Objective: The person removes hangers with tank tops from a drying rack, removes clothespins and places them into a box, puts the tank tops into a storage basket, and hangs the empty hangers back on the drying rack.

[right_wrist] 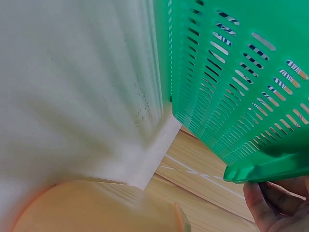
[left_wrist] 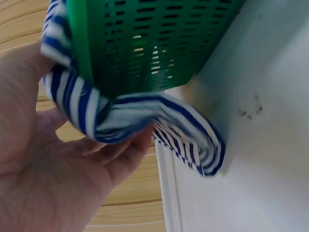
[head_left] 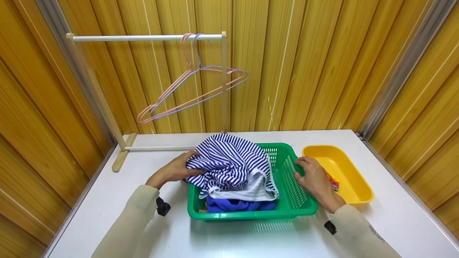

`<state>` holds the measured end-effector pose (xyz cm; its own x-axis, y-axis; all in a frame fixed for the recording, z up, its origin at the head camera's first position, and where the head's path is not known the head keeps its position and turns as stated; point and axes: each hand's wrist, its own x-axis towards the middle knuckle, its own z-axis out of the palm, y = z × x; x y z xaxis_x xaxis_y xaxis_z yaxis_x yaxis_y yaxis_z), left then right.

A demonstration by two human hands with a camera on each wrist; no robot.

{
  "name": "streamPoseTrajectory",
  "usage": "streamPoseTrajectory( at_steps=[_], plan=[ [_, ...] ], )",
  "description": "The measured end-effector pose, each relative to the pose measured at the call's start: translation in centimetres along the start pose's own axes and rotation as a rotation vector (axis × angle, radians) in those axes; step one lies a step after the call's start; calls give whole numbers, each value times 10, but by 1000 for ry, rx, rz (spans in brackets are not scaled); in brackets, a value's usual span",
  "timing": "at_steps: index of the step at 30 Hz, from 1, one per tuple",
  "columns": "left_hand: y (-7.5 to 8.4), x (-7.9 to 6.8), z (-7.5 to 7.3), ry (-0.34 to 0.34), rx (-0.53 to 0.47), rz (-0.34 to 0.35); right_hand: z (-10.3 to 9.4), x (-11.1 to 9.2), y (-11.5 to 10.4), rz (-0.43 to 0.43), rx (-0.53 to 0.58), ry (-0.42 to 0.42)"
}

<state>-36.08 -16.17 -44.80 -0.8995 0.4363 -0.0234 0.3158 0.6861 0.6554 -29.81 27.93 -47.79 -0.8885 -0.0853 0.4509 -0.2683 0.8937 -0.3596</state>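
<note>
A green plastic basket (head_left: pixel 291 186) with slotted walls stands on the white table in the head view. Heaped in it is a blue-and-white striped garment (head_left: pixel 229 161) with a pale edge band. Below that, part of a blue cloth (head_left: pixel 235 205) shows. My left hand (head_left: pixel 181 166) grips the striped garment at the basket's left side; in the left wrist view a fold of this garment (left_wrist: pixel 130 116) hangs over the rim beside the fingers. At the opposite side, my right hand (head_left: pixel 315 179) holds the basket's right rim, its fingertips (right_wrist: pixel 258 205) curled at the edge in the right wrist view.
Close beyond the right hand sits a yellow tray (head_left: pixel 353 175) with small red and orange items (head_left: pixel 334 182) in it. At the back left stands a rack (head_left: pixel 143 38) with several pink and purple hangers (head_left: pixel 186 104). Wood-patterned walls (head_left: pixel 304 71) enclose the table (head_left: pixel 391 218).
</note>
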Motion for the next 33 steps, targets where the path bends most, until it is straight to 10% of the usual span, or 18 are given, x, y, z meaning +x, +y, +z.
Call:
streamPoseTrajectory(
  at_steps=[8, 22, 26, 33],
  plan=[
    [14, 0, 7, 276, 107, 84, 1, -1, 1, -7, 9, 20],
    [63, -9, -18, 515, 54, 204, 0, -1, -1, 5, 5, 2],
    [90, -16, -14, 470, 47, 308, 0, -1, 0, -2, 5, 14],
    [115, -29, 8, 124, 190, 445, 0, 0, 0, -4, 2, 9]
  ],
)
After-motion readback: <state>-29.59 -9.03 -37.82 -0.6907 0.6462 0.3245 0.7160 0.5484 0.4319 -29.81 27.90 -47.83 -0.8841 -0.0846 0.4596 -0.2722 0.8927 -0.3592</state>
